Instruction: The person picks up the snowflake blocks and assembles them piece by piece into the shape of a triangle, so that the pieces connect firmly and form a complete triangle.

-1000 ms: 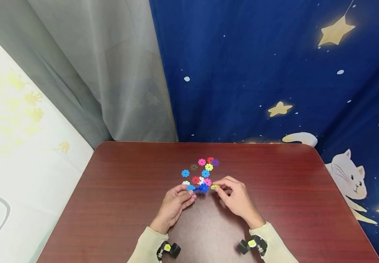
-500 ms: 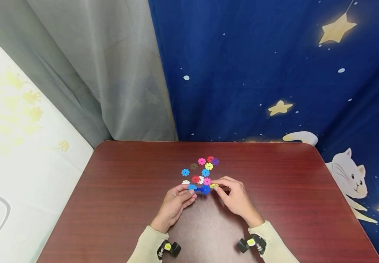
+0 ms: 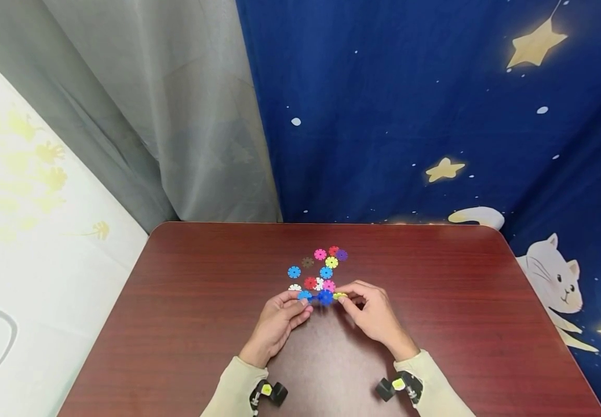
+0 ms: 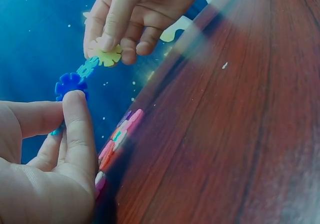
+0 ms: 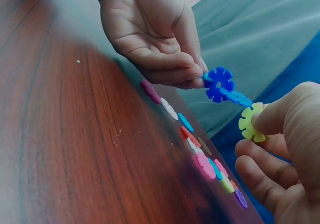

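Observation:
My left hand [image 3: 276, 327] pinches a short chain of slotted flower-shaped plastic discs between thumb and fingers. In the head view a light blue disc [image 3: 304, 295] is at its fingertips, with a dark blue disc [image 3: 324, 297] to the right. Another blue disc [image 5: 236, 97] extends from the dark blue one in the right wrist view. My right hand [image 3: 375, 315] pinches a yellow disc [image 5: 248, 124] by thumb and fingers. Its edge meets the end of that blue disc; whether their slots interlock I cannot tell. Both hands hold the pieces above the table.
Loose discs lie flat on the brown table [image 3: 201, 313] just beyond the hands, among them a red disc [image 3: 310, 283], a pink disc [image 3: 320, 255], a brown disc [image 3: 308, 262] and a purple disc [image 3: 342, 255]. Curtains [image 3: 363, 116] hang behind the table's far edge.
The dark blue disc has shifted slightly right and the yellow disc slightly left, narrowing the gap between them. Both hands keep their grip and nearly the same place.

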`<action>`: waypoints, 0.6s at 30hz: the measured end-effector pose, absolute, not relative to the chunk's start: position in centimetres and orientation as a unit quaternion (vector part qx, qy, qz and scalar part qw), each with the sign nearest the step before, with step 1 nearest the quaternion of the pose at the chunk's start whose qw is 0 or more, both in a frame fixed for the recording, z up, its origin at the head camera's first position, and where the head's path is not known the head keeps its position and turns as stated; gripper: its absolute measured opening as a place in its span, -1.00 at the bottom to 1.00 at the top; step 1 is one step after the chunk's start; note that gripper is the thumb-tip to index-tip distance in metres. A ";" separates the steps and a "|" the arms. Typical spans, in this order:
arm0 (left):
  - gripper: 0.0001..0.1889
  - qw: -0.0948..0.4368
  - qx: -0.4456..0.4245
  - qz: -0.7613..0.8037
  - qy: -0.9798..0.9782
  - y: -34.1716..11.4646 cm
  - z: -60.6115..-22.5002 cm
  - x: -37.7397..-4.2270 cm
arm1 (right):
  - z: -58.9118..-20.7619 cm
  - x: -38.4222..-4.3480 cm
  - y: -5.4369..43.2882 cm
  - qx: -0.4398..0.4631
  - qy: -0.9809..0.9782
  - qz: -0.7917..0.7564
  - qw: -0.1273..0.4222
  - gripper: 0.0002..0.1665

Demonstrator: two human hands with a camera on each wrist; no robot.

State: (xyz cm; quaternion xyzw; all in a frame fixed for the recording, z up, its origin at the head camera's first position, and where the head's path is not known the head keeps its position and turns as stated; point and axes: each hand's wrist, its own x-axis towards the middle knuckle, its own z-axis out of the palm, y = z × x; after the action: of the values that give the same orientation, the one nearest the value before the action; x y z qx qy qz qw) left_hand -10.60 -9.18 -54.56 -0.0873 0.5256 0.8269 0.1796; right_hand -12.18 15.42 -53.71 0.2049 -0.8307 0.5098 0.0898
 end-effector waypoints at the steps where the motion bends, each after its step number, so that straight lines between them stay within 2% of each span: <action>1: -0.76 0.180 -0.088 0.827 0.525 -9.2 -54.5 -10.6 | -53.7 -12.1 15.4 0.206 -0.831 0.509 0.090 -0.82; 10: -0.76 0.178 -0.087 0.825 0.529 -9.0 -54.5 -10.4 | -53.4 -12.1 15.3 0.238 -0.836 0.476 0.132 -0.76; 18: -0.77 0.173 -0.088 0.828 0.526 -8.7 -54.7 -10.3 | -53.5 -11.9 14.9 0.267 -0.822 0.481 0.144 -0.77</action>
State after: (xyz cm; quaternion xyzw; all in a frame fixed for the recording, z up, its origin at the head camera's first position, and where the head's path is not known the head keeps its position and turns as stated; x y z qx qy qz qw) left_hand -10.31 -8.68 -54.65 -0.0884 0.5255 0.8282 0.1734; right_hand -11.88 14.87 -53.51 0.2673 -0.8224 0.4809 0.1445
